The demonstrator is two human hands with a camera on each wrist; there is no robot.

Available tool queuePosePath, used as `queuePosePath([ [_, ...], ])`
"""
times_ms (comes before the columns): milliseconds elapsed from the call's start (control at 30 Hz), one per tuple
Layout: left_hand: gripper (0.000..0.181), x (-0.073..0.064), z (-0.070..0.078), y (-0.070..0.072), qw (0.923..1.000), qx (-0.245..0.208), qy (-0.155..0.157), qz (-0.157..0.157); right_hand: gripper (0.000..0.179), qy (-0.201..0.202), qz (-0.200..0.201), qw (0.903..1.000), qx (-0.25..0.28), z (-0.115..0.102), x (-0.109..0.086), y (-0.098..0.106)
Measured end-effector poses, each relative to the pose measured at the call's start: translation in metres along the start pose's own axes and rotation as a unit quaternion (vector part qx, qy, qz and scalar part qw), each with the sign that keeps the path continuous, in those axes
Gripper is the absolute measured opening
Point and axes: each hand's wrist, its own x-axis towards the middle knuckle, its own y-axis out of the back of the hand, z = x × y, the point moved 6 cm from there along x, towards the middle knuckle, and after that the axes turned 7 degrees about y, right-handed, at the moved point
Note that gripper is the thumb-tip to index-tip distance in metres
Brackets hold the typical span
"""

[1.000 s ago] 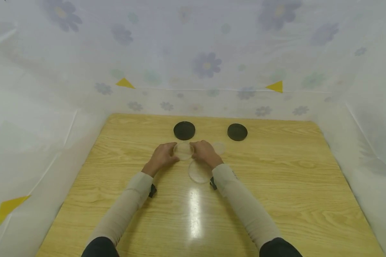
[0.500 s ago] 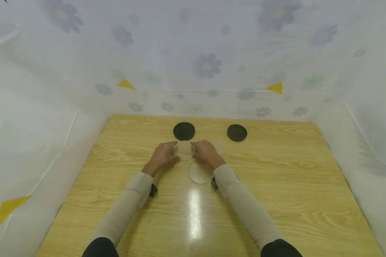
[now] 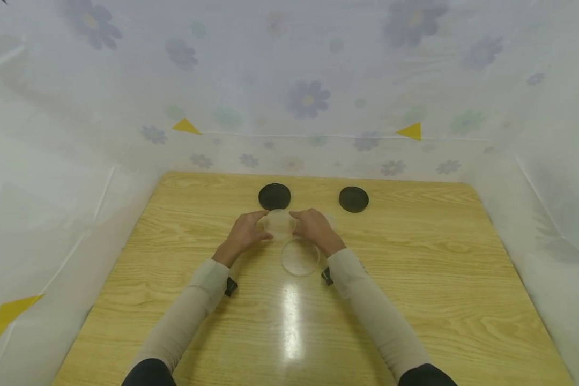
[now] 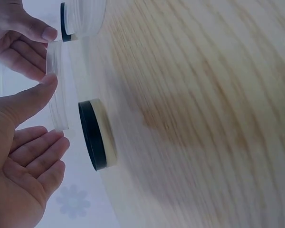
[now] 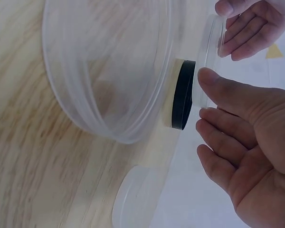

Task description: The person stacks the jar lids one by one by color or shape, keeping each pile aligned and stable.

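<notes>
A clear, shallow round dish point(image 3: 280, 224) is held between both hands above the wooden table, seen edge-on in the left wrist view. My left hand point(image 3: 243, 234) pinches its left edge between thumb and fingers. At the opposite edge, my right hand point(image 3: 316, 229) grips it the same way. Below the right hand lies a larger clear round dish point(image 3: 300, 258) on the table, large and close in the right wrist view. A smaller clear disc point(image 5: 133, 197) also rests on the table, mostly hidden behind the right hand in the head view.
Two black shallow round dishes stand toward the far edge, a left one point(image 3: 274, 197) just beyond the held dish and a right one point(image 3: 354, 199). Pale flowered sheeting point(image 3: 309, 102) encloses the back and sides of the table point(image 3: 429, 268).
The held clear dish has shifted slightly right and away from the body with both hands. My right forearm has moved a little right, uncovering more of the larger clear dish.
</notes>
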Motion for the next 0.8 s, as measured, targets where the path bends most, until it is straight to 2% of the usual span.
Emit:
queuePosePath([
  [133, 0.063, -0.001, 0.004, -0.001, 0.9999, -0.009, 0.004, -0.005, 0.052, 0.005, 0.016, 0.9997, 0.021, 0.001, -0.008, 0.005],
  [367, 0.063, -0.004, 0.012, -0.004, 0.9997, -0.023, -0.006, -0.005, 0.051, 0.01, 0.016, 0.9998, 0.008, 0.002, -0.02, 0.011],
  [800, 0.066, -0.015, 0.023, -0.009, 0.9984, -0.047, 0.014, -0.027, 0.055, 0.021, 0.01, 0.9997, 0.007, 0.004, -0.039, 0.019],
])
